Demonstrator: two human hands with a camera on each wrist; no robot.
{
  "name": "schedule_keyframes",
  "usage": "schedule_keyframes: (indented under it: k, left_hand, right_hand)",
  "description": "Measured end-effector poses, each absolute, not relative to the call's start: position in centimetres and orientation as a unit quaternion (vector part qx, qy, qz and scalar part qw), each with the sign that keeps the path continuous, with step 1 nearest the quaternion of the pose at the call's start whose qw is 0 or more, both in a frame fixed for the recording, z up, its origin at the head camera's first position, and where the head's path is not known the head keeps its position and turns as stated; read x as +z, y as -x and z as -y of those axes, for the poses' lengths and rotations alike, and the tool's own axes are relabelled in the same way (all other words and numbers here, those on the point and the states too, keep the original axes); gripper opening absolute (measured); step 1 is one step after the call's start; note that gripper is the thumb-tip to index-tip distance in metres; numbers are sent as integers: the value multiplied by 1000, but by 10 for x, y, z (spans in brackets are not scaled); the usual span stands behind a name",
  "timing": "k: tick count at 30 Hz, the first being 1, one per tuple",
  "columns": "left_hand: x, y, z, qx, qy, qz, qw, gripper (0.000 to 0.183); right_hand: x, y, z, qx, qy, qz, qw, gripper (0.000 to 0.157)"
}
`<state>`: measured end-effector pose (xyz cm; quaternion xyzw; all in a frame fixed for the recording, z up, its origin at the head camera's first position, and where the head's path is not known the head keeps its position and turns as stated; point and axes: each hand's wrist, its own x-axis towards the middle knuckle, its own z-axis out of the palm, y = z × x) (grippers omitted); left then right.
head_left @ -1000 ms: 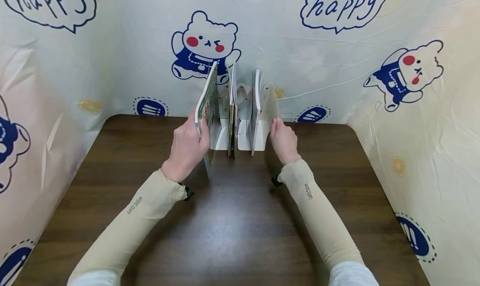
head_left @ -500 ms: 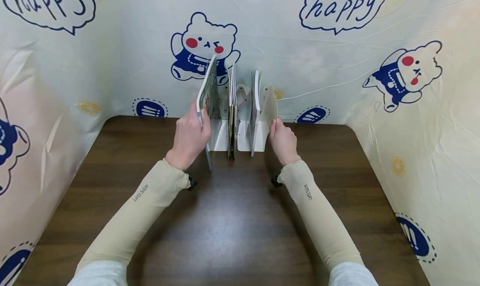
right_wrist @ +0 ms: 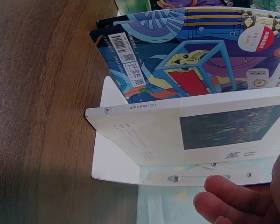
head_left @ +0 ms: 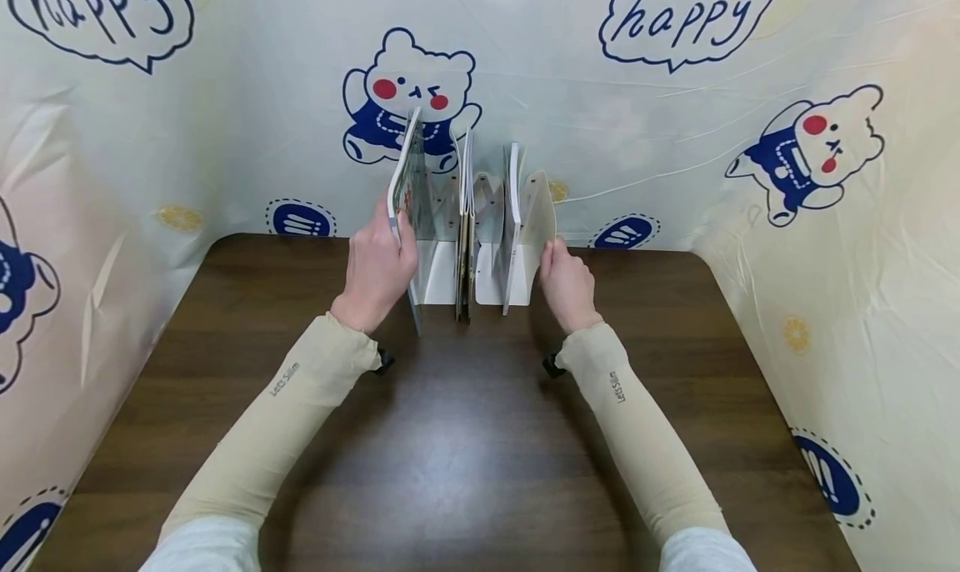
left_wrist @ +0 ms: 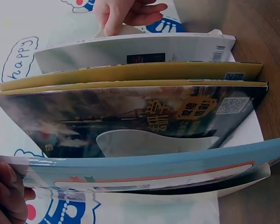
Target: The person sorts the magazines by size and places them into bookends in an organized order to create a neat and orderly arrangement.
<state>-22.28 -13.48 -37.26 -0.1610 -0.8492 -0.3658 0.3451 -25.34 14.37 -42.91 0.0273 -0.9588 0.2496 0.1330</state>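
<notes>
My left hand [head_left: 377, 263] grips a large thin book [head_left: 405, 188] by its near edge, thumb on its right face. In the left wrist view the book's light-blue spine [left_wrist: 130, 170] lies between a white divider [left_wrist: 144, 143] and the left end panel [left_wrist: 245, 182] of a white desktop book rack [head_left: 437, 288]. My right hand [head_left: 567, 284] pinches the rack's right end panel [head_left: 540, 222] at its near edge. Upright in the rack stand dark, colourful magazines [right_wrist: 191, 60] in the middle and a white book [right_wrist: 224, 126] towards the right.
The rack stands at the back of a dark brown wooden table [head_left: 465, 439]. A patterned cloth [head_left: 600, 122] with cartoon bears hangs close behind it and along both sides.
My left hand has moved the book forward into the rack's left end, then slightly left. My right hand has stayed on the end panel; the other books have not moved.
</notes>
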Motion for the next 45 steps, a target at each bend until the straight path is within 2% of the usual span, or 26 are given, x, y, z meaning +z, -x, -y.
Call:
schedule_keyframes:
  k: [5, 22, 28, 35, 45]
  left_hand:
    - [-371, 224, 135, -361, 155, 851, 348, 42]
    - [-372, 222, 138, -382, 136, 842, 356, 46]
    - [-372, 220, 140, -382, 134, 849, 339, 53]
    - [-375, 220, 144, -394, 137, 854, 311, 61]
    - [-386, 205, 153, -376, 138, 870, 288, 66]
  right_hand:
    - [-428, 252, -142, 258, -29, 958, 122, 39]
    - [-427, 254, -145, 254, -35, 956, 141, 33]
    - [-428, 253, -145, 258, -36, 956, 138, 31]
    - [-428, 252, -146, 253, -38, 958, 133, 40]
    - [-429, 253, -145, 249, -37, 958, 135, 35]
